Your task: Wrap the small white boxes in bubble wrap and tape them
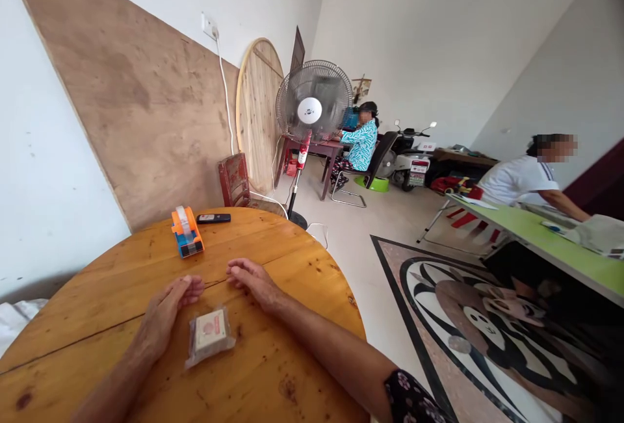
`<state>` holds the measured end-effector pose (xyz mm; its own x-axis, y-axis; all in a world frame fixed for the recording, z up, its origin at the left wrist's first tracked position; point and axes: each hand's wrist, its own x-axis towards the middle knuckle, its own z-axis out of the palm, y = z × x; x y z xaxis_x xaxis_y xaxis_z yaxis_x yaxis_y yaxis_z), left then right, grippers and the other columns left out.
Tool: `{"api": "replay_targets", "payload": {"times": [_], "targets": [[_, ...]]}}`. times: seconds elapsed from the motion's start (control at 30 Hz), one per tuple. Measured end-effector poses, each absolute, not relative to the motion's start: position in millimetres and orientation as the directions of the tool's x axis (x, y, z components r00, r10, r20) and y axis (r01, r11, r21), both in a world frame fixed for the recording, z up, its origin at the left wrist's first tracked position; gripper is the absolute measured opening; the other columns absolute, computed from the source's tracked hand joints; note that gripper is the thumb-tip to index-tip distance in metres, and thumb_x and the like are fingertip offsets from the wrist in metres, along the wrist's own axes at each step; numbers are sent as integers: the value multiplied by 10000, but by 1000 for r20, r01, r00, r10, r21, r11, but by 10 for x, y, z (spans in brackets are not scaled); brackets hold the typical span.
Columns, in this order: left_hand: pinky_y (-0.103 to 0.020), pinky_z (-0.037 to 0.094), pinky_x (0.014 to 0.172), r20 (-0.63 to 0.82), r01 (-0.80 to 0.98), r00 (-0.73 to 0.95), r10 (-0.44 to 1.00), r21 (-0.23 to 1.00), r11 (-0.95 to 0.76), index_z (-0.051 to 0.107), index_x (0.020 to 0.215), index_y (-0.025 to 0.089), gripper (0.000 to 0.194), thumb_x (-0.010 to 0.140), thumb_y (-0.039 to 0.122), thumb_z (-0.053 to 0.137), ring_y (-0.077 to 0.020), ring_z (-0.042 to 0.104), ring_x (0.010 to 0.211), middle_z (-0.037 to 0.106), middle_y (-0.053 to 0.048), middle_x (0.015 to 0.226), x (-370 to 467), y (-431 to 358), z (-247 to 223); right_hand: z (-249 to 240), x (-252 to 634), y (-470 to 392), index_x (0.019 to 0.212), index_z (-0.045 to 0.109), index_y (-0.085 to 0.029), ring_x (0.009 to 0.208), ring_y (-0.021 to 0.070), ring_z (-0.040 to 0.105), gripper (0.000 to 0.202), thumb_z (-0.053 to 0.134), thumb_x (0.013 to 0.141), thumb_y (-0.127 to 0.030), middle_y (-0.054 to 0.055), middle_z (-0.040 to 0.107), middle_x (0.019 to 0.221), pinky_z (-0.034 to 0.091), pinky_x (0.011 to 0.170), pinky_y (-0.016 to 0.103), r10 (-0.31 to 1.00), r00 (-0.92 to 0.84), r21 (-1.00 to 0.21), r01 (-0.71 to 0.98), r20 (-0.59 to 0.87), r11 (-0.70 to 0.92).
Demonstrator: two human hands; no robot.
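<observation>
A small cream box with red print, wrapped in clear plastic [211, 332], lies on the round wooden table [273, 371] between my forearms. My left hand [168, 312] rests on its side just left of the box, fingers loosely curved, with nothing seen in it. Beyond the box and a little right is my right hand [251, 281], its fingers slightly bent and apart, holding nothing. Neither hand touches the box. An orange and blue tape dispenser [186, 231] stands near the far edge, beside a black remote-like object [213, 218].
Behind the table are a red-brown chair [234, 181] and a standing fan [312, 108] with a white cable. A person in a blue patterned top [361, 145] sits farther back. At right, another person [517, 179] leans over a green table [517, 218].
</observation>
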<state>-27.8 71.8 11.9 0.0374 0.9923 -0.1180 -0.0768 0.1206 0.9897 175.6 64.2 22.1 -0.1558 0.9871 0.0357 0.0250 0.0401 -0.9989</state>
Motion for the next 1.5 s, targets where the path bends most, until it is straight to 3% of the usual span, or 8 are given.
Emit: {"api": "replay_targets", "payload": {"times": [0.1, 0.2, 0.43, 0.7, 0.87, 1.1, 1.3, 1.5], "targets": [[-473, 481, 1001, -110, 6, 147, 983, 994, 110, 720, 948, 156, 645, 609, 705, 709, -347, 651, 1078, 745, -131, 1049, -402, 726, 63, 43, 1704, 743, 988, 638, -205, 825, 175, 644, 501, 660, 747, -643, 29, 675, 939, 465, 768, 308, 994, -91, -998, -19, 54, 52], [-465, 450, 1047, -141, 135, 320, 937, 986, 102, 701, 1091, 218, 586, 681, 637, 709, -352, 585, 1219, 714, -99, 1189, -499, 741, 26, -47, 1713, 750, 952, 646, -207, 802, 163, 630, 441, 638, 781, -613, 27, 680, 941, 457, 763, 297, 990, -92, -994, -26, 109, 107], [-477, 429, 1076, -146, 292, 574, 806, 956, -34, 598, 1290, 267, 717, 656, 578, 724, -353, 537, 1284, 634, -90, 1335, -672, 687, 275, 30, 1723, 727, 919, 647, -213, 771, 156, 590, 366, 562, 828, -556, 14, 651, 837, 455, 742, 287, 989, -118, -995, 41, 88, 93], [-456, 365, 1127, -177, 564, 700, 692, 732, -383, 317, 1505, 213, 954, 707, 509, 748, -332, 454, 1342, 474, -124, 1474, -750, 614, 440, 28, 1697, 797, 922, 650, -206, 826, 160, 617, 281, 547, 835, -453, 27, 674, 933, 468, 797, 310, 984, -156, -994, 57, 88, 98], [-468, 382, 1092, -92, 535, 742, 664, 678, -504, 317, 1508, 242, 967, 683, 487, 760, -338, 495, 1266, 515, -108, 1411, -674, 574, 422, 141, 1787, 784, 1004, 628, -216, 968, 176, 616, 300, 672, 756, -379, 32, 677, 1063, 452, 933, 348, 963, -262, -994, 74, 58, 80], [-435, 457, 968, -15, 465, 716, 698, 756, -461, 303, 1515, 252, 964, 654, 326, 728, -309, 568, 1111, 598, -83, 1250, -577, 541, 410, 523, 1915, 568, 1132, 628, -243, 1087, 253, 582, 438, 735, 742, -414, 57, 648, 1194, 443, 964, 435, 857, -513, -871, 400, 46, 286], [-399, 490, 934, -3, 410, 659, 752, 840, -356, 278, 1506, 277, 903, 692, 223, 665, -280, 582, 1126, 568, -85, 1316, -454, 480, 322, 542, 1895, 464, 1284, 562, -246, 1122, 295, 574, 723, 825, 656, -488, 95, 618, 1246, 437, 970, 459, 814, -580, -779, 497, 30, 383], [-374, 529, 853, -20, 340, 645, 764, 903, -263, 184, 1547, 290, 949, 724, 231, 654, -280, 632, 1055, 623, -64, 1260, -323, 399, 285, 523, 1960, 543, 1186, 583, -209, 1040, 253, 588, 530, 664, 809, -572, 94, 630, 1180, 465, 889, 403, 872, -488, -793, 518, 35, 321]]}}
